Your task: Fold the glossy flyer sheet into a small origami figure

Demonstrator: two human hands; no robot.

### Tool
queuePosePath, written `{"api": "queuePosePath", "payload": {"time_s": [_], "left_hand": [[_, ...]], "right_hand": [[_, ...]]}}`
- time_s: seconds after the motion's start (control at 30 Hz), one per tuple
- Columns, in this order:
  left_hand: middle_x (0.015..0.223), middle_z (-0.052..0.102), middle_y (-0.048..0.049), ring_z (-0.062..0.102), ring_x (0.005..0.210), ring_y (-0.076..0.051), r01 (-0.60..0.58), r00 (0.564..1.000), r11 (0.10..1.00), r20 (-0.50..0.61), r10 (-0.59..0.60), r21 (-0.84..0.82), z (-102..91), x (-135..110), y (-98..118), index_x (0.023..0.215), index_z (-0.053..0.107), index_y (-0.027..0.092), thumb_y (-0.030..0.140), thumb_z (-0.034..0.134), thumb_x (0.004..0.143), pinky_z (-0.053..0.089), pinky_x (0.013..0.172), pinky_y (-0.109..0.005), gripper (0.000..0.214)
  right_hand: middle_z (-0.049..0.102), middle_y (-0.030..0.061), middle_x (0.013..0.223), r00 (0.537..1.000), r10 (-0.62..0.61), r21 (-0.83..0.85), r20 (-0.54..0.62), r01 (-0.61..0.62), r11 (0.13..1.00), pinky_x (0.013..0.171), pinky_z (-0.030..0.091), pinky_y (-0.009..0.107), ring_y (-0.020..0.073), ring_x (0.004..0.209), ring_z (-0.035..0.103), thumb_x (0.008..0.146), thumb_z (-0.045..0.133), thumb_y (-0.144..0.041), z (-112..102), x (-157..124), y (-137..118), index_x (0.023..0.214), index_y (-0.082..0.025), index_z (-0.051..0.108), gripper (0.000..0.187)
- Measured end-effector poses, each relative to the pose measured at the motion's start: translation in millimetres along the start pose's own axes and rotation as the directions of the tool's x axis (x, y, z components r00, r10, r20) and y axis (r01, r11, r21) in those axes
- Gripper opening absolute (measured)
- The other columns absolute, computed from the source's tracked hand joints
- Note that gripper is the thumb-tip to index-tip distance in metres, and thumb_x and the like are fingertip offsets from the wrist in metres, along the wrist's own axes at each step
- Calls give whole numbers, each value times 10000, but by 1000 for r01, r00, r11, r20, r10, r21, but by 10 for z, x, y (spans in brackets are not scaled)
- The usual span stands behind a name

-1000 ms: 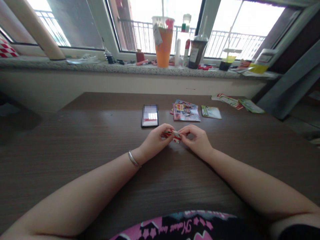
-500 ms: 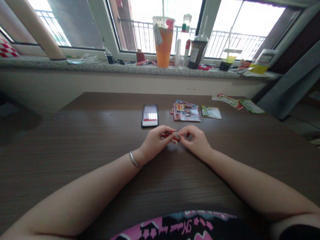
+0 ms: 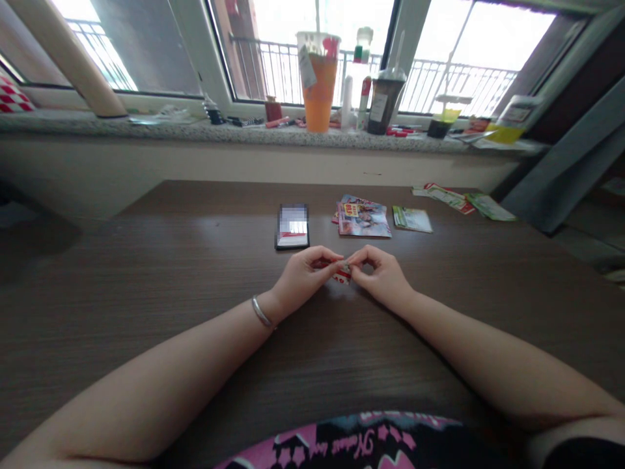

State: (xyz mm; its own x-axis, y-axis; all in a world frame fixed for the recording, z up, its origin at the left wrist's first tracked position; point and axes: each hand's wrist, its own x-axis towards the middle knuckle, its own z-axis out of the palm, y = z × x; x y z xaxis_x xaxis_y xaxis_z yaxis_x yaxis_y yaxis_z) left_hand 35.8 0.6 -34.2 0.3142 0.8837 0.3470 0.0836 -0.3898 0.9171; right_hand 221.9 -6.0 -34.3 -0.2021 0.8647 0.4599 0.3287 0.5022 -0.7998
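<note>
A small folded piece of red and white printed paper (image 3: 342, 275) is pinched between both hands just above the dark wooden table (image 3: 146, 273). My left hand (image 3: 303, 277), with a silver bangle on its wrist, grips the paper's left side with curled fingers. My right hand (image 3: 381, 275) pinches the right side with thumb and forefinger. The fingertips of both hands nearly touch, so most of the paper is hidden.
A phone (image 3: 292, 227) lies just beyond my hands, with colourful leaflets (image 3: 364, 217) and a green card (image 3: 413, 219) to its right. More leaflets (image 3: 443, 195) lie at the far right. The stone windowsill (image 3: 195, 132) holds an orange drink cup (image 3: 319, 81), a dark drink cup (image 3: 383, 98) and small clutter.
My hands have drawn closer together and folded the paper smaller; less of it shows between the fingers than a second ago.
</note>
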Motion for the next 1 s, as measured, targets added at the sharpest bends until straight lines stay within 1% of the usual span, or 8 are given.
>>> {"api": "queuePosePath", "payload": {"time_s": [0.13,0.3,0.4,0.5,0.57,0.63,0.8,1.0], "left_hand": [[839,712,-54,663,743,-135,-32,999,998,-1,32,61,-9,0,14,884,692,141,324,695,807,537,690,-239,199],[846,698,-46,655,777,-133,-138,988,978,-50,147,154,-18,7,50,852,681,148,247,675,814,539,723,-236,107],[839,701,-45,660,756,-131,-149,986,972,-45,159,180,-14,9,53,847,678,150,230,667,818,546,712,-236,86],[823,708,-37,672,711,-125,-130,991,983,-20,134,127,-6,8,53,866,671,150,240,665,827,558,701,-236,99],[817,712,-35,679,714,-129,-122,992,987,-8,124,101,-2,7,53,870,672,151,251,667,830,563,711,-242,108],[832,716,-38,682,747,-137,-120,992,988,-10,122,101,0,6,50,869,678,154,261,673,826,562,729,-251,115],[833,712,-41,671,759,-140,-79,996,995,-32,81,61,2,2,27,852,683,153,283,675,818,545,725,-253,135],[805,699,-33,652,729,-131,-27,999,1000,-43,27,5,6,6,24,822,661,151,292,674,807,524,692,-243,142]], "right_hand": [[659,28,732,1000,6,26,5,-6,1000,675,502,309,165,701,613,718,604,-176,1,-1,1,733,-195,611,24],[651,23,752,1000,8,-7,16,-8,1000,681,494,301,160,708,601,716,589,-139,-7,-5,13,742,-196,596,63],[656,29,791,996,-73,-95,48,77,992,692,480,301,159,726,587,738,590,-129,-31,-1,5,772,-196,598,76],[657,38,800,983,-170,-155,65,178,972,714,473,313,167,752,583,797,616,-193,-58,9,-27,781,-198,605,21],[660,42,799,980,-191,-156,56,198,968,740,475,323,172,773,591,823,616,-214,-66,13,-47,770,-200,608,55],[660,44,796,984,-173,-115,43,177,978,744,483,328,173,772,597,821,622,-214,-61,12,-51,764,-201,611,60],[656,50,810,999,-44,40,29,42,998,715,514,328,178,772,613,807,659,-279,-8,-4,-2,757,-200,614,104],[660,52,807,999,-8,70,36,5,998,717,528,333,181,769,621,801,681,-340,16,-13,1,759,-198,622,159]]}}
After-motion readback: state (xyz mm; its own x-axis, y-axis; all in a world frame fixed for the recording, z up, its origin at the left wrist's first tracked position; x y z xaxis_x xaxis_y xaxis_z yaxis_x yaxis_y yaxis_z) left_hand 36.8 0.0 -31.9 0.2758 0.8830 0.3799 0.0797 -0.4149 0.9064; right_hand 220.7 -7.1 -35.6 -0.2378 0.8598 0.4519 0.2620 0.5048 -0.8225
